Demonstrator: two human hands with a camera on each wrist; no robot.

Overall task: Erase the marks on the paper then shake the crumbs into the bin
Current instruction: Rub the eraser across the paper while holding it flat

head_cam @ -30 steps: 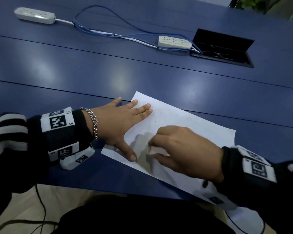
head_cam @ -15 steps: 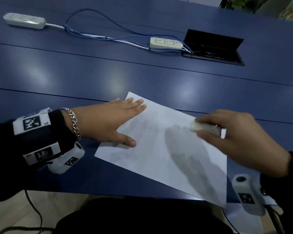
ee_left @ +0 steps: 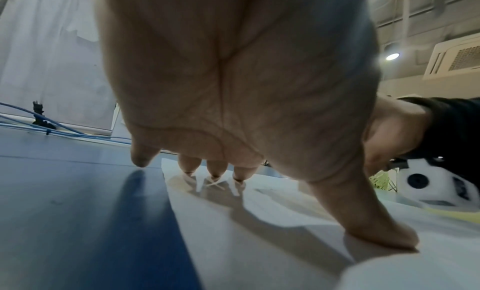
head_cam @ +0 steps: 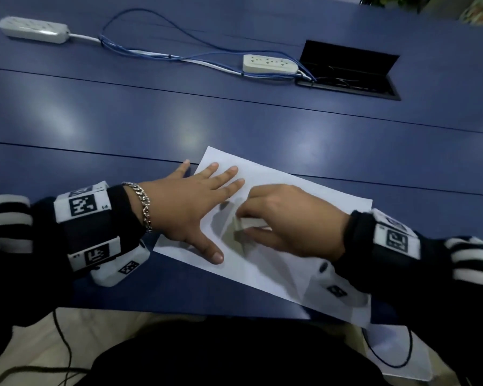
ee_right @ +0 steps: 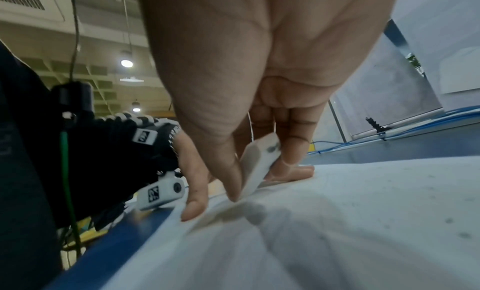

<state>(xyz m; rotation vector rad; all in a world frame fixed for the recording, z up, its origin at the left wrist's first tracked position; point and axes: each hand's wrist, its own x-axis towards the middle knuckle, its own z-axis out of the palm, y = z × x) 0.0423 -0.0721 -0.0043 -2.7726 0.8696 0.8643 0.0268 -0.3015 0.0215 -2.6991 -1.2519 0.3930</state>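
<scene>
Head view: right hand (head_cam: pixel 290 221) pinches rectangular white eraser (head_cam: pixel 248 224) on flat paper (head_cam: pixel 304 188).

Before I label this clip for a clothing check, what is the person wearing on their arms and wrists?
Both arms wear black sleeves with white stripes. Each wrist carries a black band with white square-code tags and a small white camera box beneath. The left wrist also has a silver chain bracelet. The hands are bare.

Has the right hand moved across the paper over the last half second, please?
Yes. The right hand, pinching the eraser, has swept from the paper's right edge back toward the left hand, which presses the sheet flat.
</scene>
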